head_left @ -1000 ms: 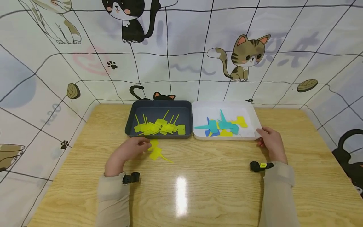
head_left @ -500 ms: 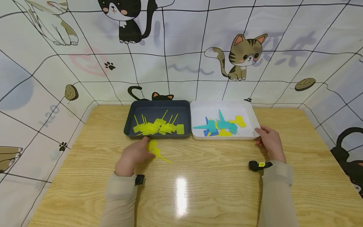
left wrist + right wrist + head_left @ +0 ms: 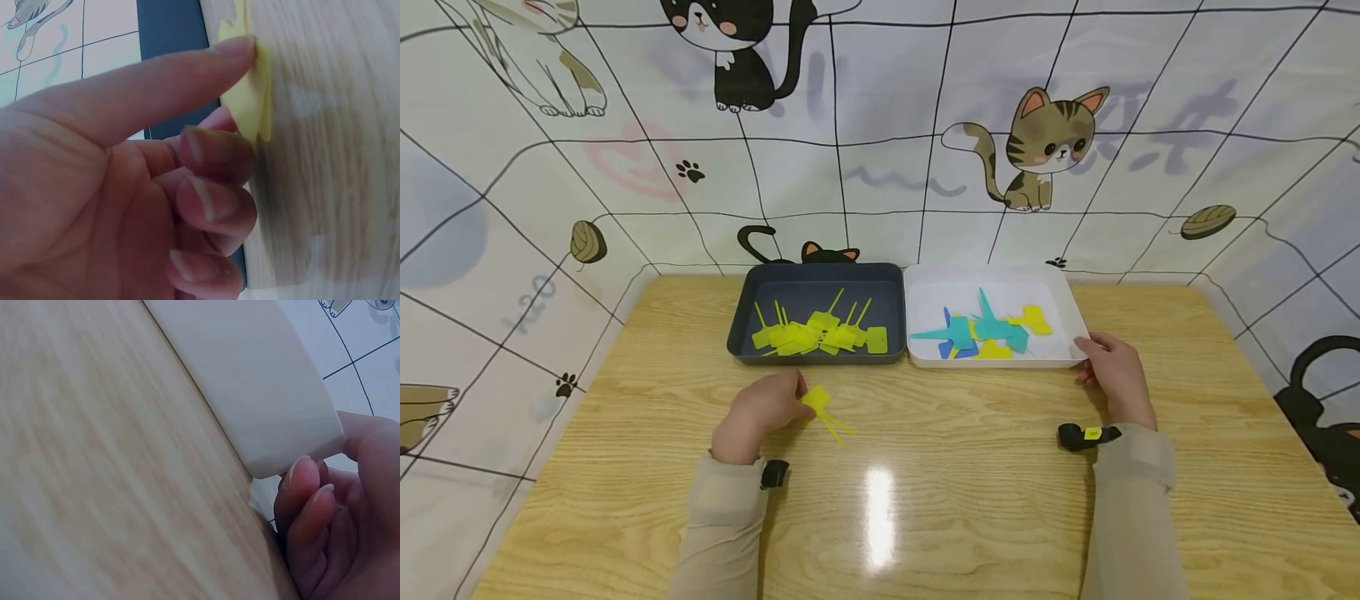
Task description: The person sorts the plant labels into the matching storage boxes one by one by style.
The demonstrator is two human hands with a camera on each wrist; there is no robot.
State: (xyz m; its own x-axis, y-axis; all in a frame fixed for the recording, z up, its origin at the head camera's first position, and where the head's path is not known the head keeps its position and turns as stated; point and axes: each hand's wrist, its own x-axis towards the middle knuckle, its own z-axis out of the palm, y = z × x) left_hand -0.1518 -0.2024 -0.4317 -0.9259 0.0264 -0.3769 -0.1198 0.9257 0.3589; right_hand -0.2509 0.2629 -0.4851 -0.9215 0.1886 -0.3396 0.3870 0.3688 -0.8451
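My left hand [image 3: 760, 414] is just in front of the dark tray [image 3: 883, 300], low over the table. Its thumb and forefinger pinch yellow tags [image 3: 817, 397], flat squares whose two thin tails point toward me. Close up in the left wrist view, the yellow tags [image 3: 247, 106] overlap under the thumb, and the other fingers curl loosely below. At the white tray [image 3: 1067, 300] my right hand [image 3: 1117, 379] grips the near right corner. In the right wrist view, the thumb lies over the rim of the white tray [image 3: 262, 394], with curled fingertips beneath the corner.
Inside the dark tray lies a heap of yellow tags [image 3: 808, 335], tails mostly pointing away. The white tray beside it holds teal tags [image 3: 996, 329], blue tags [image 3: 951, 352] and yellow tags [image 3: 1037, 320]. A cat-patterned cloth [image 3: 887, 100] rises behind the wooden table [image 3: 970, 475].
My left hand has moved right onto the yellow tags below the dark tray and now pinches them; they have come together, tails side by side. My right hand keeps its hold on the white tray.
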